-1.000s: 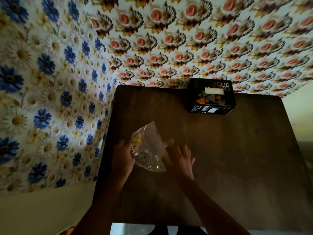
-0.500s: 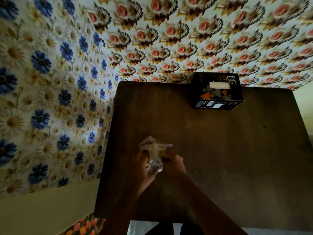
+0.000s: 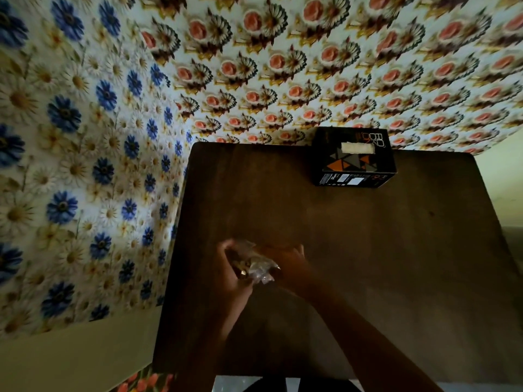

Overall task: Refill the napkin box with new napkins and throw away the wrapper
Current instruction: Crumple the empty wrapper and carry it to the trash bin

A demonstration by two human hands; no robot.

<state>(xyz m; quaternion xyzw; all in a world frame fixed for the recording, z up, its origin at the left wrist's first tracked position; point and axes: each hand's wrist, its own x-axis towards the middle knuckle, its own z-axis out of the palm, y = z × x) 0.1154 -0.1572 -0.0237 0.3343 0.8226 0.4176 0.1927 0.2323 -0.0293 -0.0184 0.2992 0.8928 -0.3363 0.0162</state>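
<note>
A clear plastic wrapper [image 3: 259,267] is crumpled into a small wad between both my hands, low over the dark wooden table [image 3: 368,236]. My left hand [image 3: 232,267] curls around its left side and my right hand [image 3: 291,264] presses it from the right. The black napkin box [image 3: 353,165], printed with orange and grey triangles, stands at the table's far edge, right of centre. A white napkin shows in its top slot.
Floral wallpaper covers the wall on the left and the wall behind the table. The table's left edge runs close to the left wall. A strip of plain wall shows at the far right.
The wrapper went from a spread-out sheet to a tight wad as my hands closed together on it. The box has not moved.
</note>
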